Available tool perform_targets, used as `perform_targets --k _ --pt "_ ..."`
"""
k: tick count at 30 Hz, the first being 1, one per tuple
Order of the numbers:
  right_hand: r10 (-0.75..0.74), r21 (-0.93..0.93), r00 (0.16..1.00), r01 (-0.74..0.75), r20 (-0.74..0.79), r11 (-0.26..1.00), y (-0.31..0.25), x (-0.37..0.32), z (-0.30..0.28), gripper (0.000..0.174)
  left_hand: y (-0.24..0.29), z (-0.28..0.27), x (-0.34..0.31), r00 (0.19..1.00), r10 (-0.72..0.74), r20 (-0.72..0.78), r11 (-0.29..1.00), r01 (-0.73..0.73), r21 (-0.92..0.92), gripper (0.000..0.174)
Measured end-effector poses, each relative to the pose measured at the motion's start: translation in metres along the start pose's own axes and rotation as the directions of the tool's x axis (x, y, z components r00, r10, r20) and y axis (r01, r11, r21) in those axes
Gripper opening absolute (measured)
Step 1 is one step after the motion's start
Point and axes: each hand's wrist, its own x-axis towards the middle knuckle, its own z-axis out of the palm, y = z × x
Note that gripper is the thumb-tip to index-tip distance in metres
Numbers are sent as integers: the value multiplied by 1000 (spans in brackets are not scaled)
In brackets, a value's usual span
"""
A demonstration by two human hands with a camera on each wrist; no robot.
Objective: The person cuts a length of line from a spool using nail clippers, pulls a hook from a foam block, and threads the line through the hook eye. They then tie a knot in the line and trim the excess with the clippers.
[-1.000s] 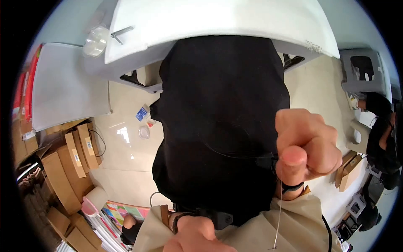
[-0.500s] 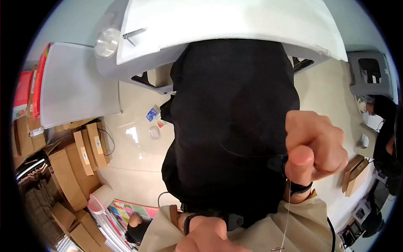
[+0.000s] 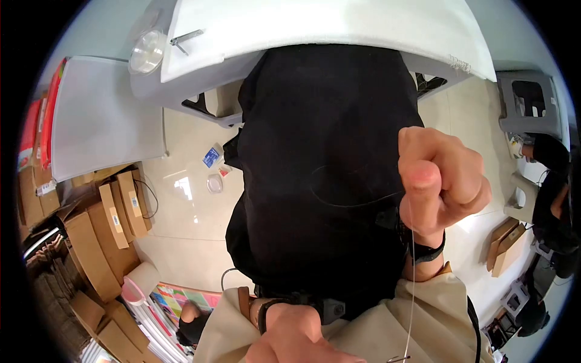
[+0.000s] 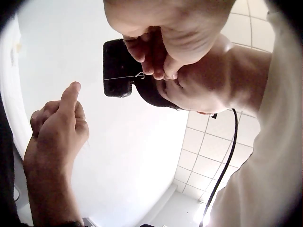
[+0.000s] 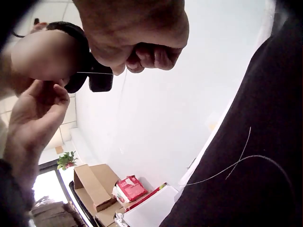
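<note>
My left hand (image 3: pixel 296 336), low in the head view, pinches a small bent metal hook (image 4: pixel 140 74) between thumb and fingertips; the left wrist view shows this close to the person's head. From the hook a thin clear line (image 3: pixel 413 284) runs taut to my right hand (image 3: pixel 445 181). The right fingers are curled, and the line passes under the thumb (image 3: pixel 423 179), which lies against them. Beyond that hand the slack line (image 5: pixel 255 157) loops loosely over the black cloth (image 3: pixel 327 121) on the lap. The left fingertips are cut off by the head view's lower edge.
A white table (image 3: pixel 327 21) stands in front, with a silver nail clipper (image 3: pixel 186 40) and a clear round container (image 3: pixel 147 52) near its left corner. Cardboard boxes (image 3: pixel 91 248) are stacked on the left. Small packets (image 3: pixel 212 157) lie on the floor. Grey stools (image 3: pixel 529 103) stand at right.
My right hand has risen slightly in the head view, still holding the taut line. The loose loop on the black cloth has shifted shape. The head view swung a little and back.
</note>
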Motion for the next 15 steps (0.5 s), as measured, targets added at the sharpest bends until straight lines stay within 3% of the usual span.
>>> perform_targets --k 2,5,7,8,10,13,15 --pt "-18 13 1000 17 12 1000 3 2 -1 54 6 3 -4 999 -32 -35 999 33 17 4" --pt "-28 6 1000 28 2 1000 6 1 1 54 -1 -11 4 992 -8 122 998 16 -57 4" --pt "-22 -6 1000 22 -7 1000 7 1 1 54 -5 -17 -4 994 97 42 992 -93 -87 6" --pt "-15 -20 1000 15 -5 1000 8 1 1 54 -10 -16 -19 977 175 -124 982 -183 -56 14" --pt "-3 -41 1000 3 -5 999 8 1 1 53 -10 -13 -32 925 224 -306 973 -232 9 24" --pt "-2 -70 1000 1 -6 998 10 0 1 52 -7 -7 -30 923 180 -340 983 -181 28 28" --pt "-10 -92 1000 10 -7 996 13 0 0 51 -11 -9 -25 940 213 -265 974 -225 -16 24"
